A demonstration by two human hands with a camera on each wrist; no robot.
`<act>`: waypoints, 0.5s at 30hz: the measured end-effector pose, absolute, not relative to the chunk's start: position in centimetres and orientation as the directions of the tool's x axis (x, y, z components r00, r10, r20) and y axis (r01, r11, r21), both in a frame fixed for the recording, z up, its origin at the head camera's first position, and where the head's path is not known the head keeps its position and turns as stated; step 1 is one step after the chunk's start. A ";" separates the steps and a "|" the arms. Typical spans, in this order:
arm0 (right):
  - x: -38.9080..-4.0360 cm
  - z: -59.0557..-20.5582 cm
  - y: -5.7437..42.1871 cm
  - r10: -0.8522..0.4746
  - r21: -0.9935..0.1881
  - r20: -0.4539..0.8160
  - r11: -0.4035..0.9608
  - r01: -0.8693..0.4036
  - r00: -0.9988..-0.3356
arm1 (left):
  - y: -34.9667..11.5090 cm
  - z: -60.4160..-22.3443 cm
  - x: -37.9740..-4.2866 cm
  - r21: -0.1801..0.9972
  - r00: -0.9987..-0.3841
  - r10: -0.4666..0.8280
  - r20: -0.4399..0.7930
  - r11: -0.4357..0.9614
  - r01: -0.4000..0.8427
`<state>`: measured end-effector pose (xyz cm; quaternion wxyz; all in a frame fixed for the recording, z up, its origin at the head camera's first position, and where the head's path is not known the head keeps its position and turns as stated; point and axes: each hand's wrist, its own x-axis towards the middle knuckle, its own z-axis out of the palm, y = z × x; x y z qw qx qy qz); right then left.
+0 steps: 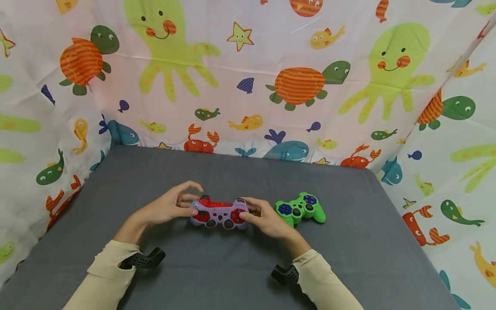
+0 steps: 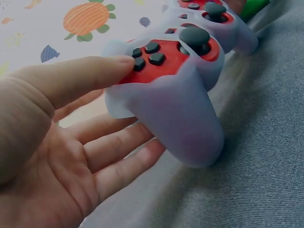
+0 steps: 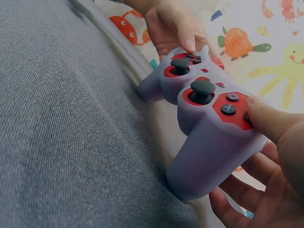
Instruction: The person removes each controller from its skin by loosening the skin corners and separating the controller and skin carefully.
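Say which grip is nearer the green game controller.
Right: the right grip is close beside the green game controller; the left grip is farther off, beyond the lilac-red game controller.

Pale fabric walls (image 1: 267, 51) printed with cartoon sea animals (image 1: 298, 84) enclose a grey cloth-covered table (image 1: 372, 241) on three sides.

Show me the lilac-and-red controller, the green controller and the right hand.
Lilac-and-red controller (image 1: 221, 211): head view, shell between its red button panels.
Green controller (image 1: 297, 204): head view, shell between its blue button pads.
Right hand (image 1: 270, 220): head view, back of the hand.
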<state>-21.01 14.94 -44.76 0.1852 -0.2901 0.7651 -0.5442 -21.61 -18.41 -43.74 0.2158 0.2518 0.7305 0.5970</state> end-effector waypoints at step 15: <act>-20.8 -44.9 14.6 -0.745 -0.995 -0.034 0.086 -0.045 -0.666 | -17.4 -42.7 -20.9 0.936 -0.699 0.703 -0.131 0.321 0.147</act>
